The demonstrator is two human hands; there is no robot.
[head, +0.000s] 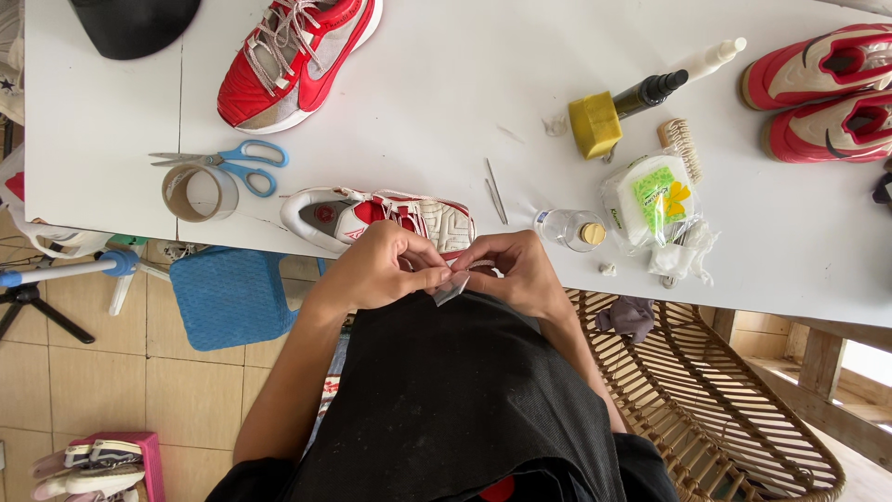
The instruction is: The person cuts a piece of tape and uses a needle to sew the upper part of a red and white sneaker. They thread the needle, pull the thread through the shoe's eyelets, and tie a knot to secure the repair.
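Clear tape strip [452, 289] pinched taut between left hand [381, 270] and right hand [516, 274], fingers closed on it, beside shoe [381, 218].

Home shoe-cleaning worktable [446, 102]: sneakers [297, 56], brush [681, 144], scissors [228, 163].

Bright even daylight, soft shadows, sharp focus

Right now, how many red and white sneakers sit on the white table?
4: one at top centre, one lying sideways at the near edge by the hands, two side by side at the far right.
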